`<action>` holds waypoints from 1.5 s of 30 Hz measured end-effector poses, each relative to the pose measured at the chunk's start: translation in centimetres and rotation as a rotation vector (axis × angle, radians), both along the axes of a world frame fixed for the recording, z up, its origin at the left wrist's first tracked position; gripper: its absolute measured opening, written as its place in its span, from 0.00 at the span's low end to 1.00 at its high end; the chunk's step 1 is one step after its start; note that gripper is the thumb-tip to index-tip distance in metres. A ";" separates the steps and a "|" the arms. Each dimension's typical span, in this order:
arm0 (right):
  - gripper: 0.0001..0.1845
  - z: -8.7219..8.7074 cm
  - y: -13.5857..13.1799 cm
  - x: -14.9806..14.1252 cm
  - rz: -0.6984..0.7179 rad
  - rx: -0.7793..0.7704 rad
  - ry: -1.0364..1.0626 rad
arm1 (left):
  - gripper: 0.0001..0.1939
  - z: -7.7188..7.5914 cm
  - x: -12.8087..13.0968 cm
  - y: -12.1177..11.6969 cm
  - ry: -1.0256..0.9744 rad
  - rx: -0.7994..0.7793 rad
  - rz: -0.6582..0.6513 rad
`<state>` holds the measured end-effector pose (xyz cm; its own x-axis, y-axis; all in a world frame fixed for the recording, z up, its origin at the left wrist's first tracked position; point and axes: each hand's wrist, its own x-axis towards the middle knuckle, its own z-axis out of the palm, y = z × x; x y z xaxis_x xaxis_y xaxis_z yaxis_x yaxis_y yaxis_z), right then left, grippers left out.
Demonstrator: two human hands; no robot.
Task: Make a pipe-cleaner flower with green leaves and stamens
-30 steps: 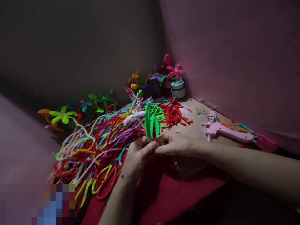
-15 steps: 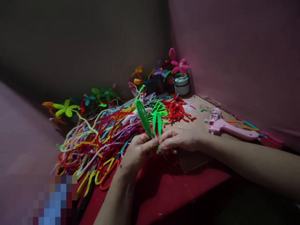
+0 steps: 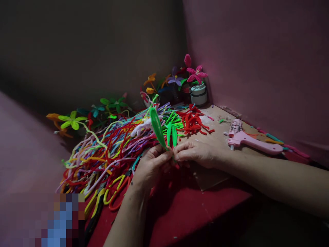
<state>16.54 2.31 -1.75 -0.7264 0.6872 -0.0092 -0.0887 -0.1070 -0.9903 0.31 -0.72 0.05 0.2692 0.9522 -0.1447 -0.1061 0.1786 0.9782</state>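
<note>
A long green pipe-cleaner leaf (image 3: 157, 125) stands up from between my two hands, leaning a little to the left. My left hand (image 3: 153, 161) is closed, thumb and fingers pinching the leaf's lower end. Right against it, my right hand (image 3: 192, 153) pinches the same base with its fingertips. The twisted end under the fingers is mostly hidden. Two shorter green pipe-cleaner loops (image 3: 174, 136) show just behind the fingertips; whether they are held or lie on the table I cannot tell.
Left of my hands lies a heap of coloured pipe cleaners (image 3: 113, 144) with scissors (image 3: 113, 192) and yellow-handled pliers (image 3: 96, 202). Cut red pieces (image 3: 192, 120) lie behind. A pink glue gun (image 3: 254, 141) rests at right. Pipe-cleaner flowers (image 3: 197, 74) and a lidded jar (image 3: 198, 95) stand at the back.
My fingertips have drawn closer round the leaf's base, and the stem end that stuck out below them is now hidden. The tall leaf has shifted and turned slightly.
</note>
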 end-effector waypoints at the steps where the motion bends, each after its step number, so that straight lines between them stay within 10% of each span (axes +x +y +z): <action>1: 0.06 0.1 0.0 0.0 -0.026 0.007 -0.012 | 0.08 -0.1 0.0 0.1 0.018 0.011 0.008; 26: 0.11 0.8 -0.9 0.4 -0.160 0.677 -0.407 | 0.09 1.1 0.2 -0.5 0.401 0.080 0.085; 45: 0.05 0.4 -0.2 -0.1 -0.079 -0.042 -0.169 | 0.01 0.4 -0.7 -0.1 0.234 0.165 -0.058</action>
<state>16.48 2.10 -1.38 -0.6562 0.7382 -0.1562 0.0684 -0.1480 -0.9866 -0.42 -0.78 0.47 0.3010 0.9521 -0.0535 0.1316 0.0141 0.9912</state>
